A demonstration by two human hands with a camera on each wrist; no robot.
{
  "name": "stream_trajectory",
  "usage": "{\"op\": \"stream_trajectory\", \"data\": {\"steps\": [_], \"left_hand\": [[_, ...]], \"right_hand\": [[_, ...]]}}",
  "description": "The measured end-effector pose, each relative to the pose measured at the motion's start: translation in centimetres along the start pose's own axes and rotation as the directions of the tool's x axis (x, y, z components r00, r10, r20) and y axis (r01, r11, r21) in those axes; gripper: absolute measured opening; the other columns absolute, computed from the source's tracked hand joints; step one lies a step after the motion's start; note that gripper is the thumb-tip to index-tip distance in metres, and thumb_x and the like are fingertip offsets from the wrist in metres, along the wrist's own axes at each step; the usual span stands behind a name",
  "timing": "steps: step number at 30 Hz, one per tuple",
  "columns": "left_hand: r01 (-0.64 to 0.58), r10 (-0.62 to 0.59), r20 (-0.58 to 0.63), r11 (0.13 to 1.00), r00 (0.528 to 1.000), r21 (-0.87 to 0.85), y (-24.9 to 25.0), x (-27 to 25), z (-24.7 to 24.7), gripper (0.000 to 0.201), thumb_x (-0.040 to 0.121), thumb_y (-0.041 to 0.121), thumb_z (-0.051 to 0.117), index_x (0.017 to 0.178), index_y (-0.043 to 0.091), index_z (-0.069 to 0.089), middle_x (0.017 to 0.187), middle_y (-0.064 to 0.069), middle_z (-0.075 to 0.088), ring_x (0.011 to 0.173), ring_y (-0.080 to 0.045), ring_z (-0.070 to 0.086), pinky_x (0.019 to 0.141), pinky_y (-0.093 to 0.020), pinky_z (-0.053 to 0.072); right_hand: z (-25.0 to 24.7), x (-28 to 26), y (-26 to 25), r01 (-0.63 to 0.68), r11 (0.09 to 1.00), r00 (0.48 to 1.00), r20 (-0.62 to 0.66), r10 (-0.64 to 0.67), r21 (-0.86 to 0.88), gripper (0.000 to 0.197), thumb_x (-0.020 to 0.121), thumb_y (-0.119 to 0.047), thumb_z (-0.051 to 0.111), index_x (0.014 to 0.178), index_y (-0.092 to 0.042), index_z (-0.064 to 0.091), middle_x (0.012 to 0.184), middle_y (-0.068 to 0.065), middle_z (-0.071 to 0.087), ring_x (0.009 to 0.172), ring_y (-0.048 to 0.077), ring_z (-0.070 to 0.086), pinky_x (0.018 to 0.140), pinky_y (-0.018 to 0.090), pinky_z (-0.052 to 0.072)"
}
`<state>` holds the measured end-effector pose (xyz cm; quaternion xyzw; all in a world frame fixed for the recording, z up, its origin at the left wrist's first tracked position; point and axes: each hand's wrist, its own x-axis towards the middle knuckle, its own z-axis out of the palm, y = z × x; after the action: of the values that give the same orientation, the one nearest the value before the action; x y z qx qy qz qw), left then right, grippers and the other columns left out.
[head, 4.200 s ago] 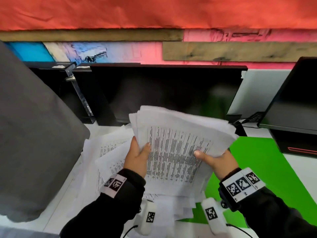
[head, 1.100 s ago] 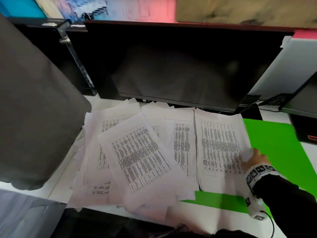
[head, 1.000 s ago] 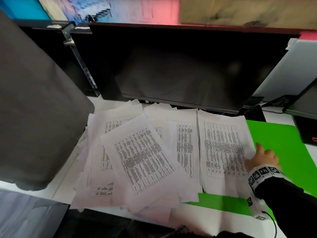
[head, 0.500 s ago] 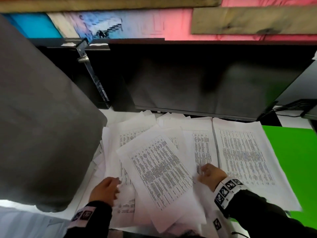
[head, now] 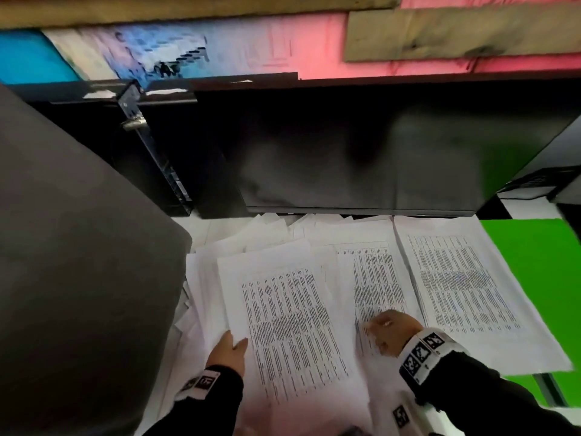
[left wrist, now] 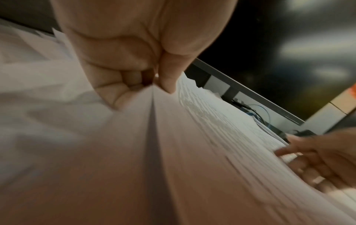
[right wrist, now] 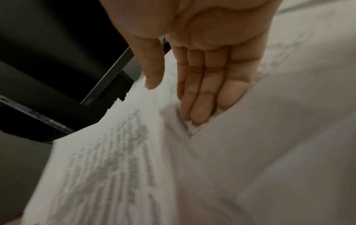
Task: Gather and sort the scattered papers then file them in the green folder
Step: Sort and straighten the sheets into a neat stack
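Observation:
Several printed white papers lie spread over the desk. My left hand [head: 231, 347] pinches the left edge of the top printed sheet [head: 292, 325] between thumb and curled fingers; the left wrist view shows that pinch [left wrist: 154, 85] on the sheet [left wrist: 192, 167]. My right hand [head: 382, 330] lies flat with straight fingers [right wrist: 200, 97] on the middle papers [head: 377, 278], slipping under a sheet's edge [right wrist: 115, 159]. A tidy stack [head: 462, 284] rests partly on the open green folder [head: 540, 272] at the right.
A black monitor [head: 361, 152] stands just behind the papers. A grey chair back [head: 78, 278] fills the left side, overhanging the leftmost sheets. More dark equipment [head: 566, 196] sits at the far right, behind the folder.
The held bundle was laid on the folder as a stack. My right hand then moved left onto the middle papers, and my left hand came in and took the top sheet's left edge.

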<state>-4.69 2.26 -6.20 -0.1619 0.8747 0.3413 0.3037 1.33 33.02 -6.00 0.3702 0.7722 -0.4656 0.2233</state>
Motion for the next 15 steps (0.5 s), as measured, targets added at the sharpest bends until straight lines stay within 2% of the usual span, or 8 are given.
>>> {"op": "stream_trajectory", "data": {"steps": [2, 4, 7, 9, 10, 11, 13, 15], "left_hand": [[0.006, -0.012, 0.083, 0.997, 0.996, 0.075, 0.0, 0.1, -0.2, 0.054, 0.098, 0.027, 0.04, 0.144, 0.003, 0.026, 0.151, -0.014, 0.03, 0.139, -0.025, 0.03, 0.114, -0.031, 0.022], [-0.021, 0.003, 0.149, 0.993, 0.989, 0.119, 0.0, 0.2, 0.0, 0.052, 0.098, 0.028, 0.038, 0.143, 0.003, 0.026, 0.15, -0.016, 0.031, 0.138, -0.026, 0.033, 0.114, -0.032, 0.026], [-0.083, 0.053, 0.226, 0.989, 0.973, 0.124, 0.2, 0.0, 0.6, 0.055, 0.098, 0.032, 0.037, 0.144, 0.006, 0.02, 0.151, -0.015, 0.029, 0.138, -0.024, 0.032, 0.115, -0.033, 0.025], [-0.164, 0.128, 0.273, 0.98, 0.953, 0.112, 0.2, 0.1, 1.0, 0.055, 0.098, 0.032, 0.037, 0.145, 0.008, 0.02, 0.151, -0.008, 0.03, 0.14, -0.021, 0.031, 0.115, -0.03, 0.023], [-0.21, 0.171, 0.272, 0.97, 0.947, 0.123, 0.4, -0.2, 1.0, 0.05, 0.098, 0.031, 0.038, 0.14, 0.006, 0.028, 0.145, -0.006, 0.038, 0.137, -0.021, 0.035, 0.112, -0.026, 0.026], [-0.265, 0.228, 0.232, 0.953, 0.946, 0.146, 0.5, -0.3, 1.0, 0.04, 0.097, 0.03, 0.042, 0.129, 0.006, 0.041, 0.131, -0.005, 0.048, 0.131, -0.024, 0.043, 0.106, -0.023, 0.031], [-0.341, 0.337, 0.051, 0.927, 0.94, 0.154, 0.3, 0.0, 0.3, 0.022, 0.09, 0.026, 0.055, 0.108, 0.012, 0.059, 0.102, -0.003, 0.048, 0.108, -0.027, 0.056, 0.094, -0.024, 0.041], [-0.285, 0.296, -0.153, 0.954, 0.943, 0.091, -0.3, 0.6, -1.1, 0.019, 0.08, 0.02, 0.068, 0.098, 0.022, 0.065, 0.1, -0.002, 0.045, 0.098, -0.026, 0.058, 0.095, -0.029, 0.044]], "right_hand": [[0.6, -0.1, -0.7, -0.026, 0.994, 0.998, 0.066, 0.019, 0.105, 0.012, 0.088, -0.018, 0.06, 0.085, -0.006, 0.061, 0.063, 0.009, 0.064, 0.047, 0.018, 0.058, 0.052, 0.025, 0.049], [1.7, -0.5, -1.2, 0.009, 0.996, 0.993, 0.117, -0.02, 0.088, 0.018, 0.086, -0.029, 0.062, 0.087, -0.012, 0.057, 0.064, 0.005, 0.064, 0.053, 0.018, 0.059, 0.053, 0.025, 0.048], [3.2, -1.0, -1.5, 0.101, 0.995, 0.989, 0.105, -0.102, 0.007, 0.045, 0.071, -0.042, 0.075, 0.1, -0.025, 0.046, 0.09, 0.0, 0.065, 0.082, 0.018, 0.063, 0.068, 0.026, 0.05], [3.8, -1.2, -2.1, 0.133, 0.986, 0.989, 0.075, -0.126, -0.103, 0.055, 0.073, -0.036, 0.074, 0.117, -0.016, 0.046, 0.106, 0.006, 0.065, 0.091, 0.019, 0.06, 0.076, 0.026, 0.045], [3.8, -1.2, -2.4, 0.128, 0.98, 0.991, 0.049, -0.122, -0.15, 0.054, 0.078, -0.032, 0.071, 0.121, -0.011, 0.046, 0.112, 0.008, 0.064, 0.095, 0.021, 0.059, 0.078, 0.025, 0.043], [3.7, -1.0, -2.4, 0.104, 0.978, 0.994, 0.008, -0.105, -0.182, 0.05, 0.081, -0.029, 0.067, 0.123, -0.009, 0.047, 0.116, 0.01, 0.063, 0.101, 0.022, 0.059, 0.082, 0.025, 0.042], [3.2, -0.7, -2.6, 0.049, 0.985, 0.993, -0.101, -0.066, -0.166, 0.041, 0.086, -0.023, 0.061, 0.122, -0.007, 0.05, 0.117, 0.012, 0.063, 0.105, 0.025, 0.059, 0.087, 0.027, 0.042], [2.2, -0.3, -2.2, 0.006, 0.997, 0.978, -0.208, -0.023, -0.083, 0.036, 0.087, -0.02, 0.058, 0.12, -0.005, 0.053, 0.114, 0.014, 0.064, 0.099, 0.026, 0.06, 0.086, 0.028, 0.042]]}}
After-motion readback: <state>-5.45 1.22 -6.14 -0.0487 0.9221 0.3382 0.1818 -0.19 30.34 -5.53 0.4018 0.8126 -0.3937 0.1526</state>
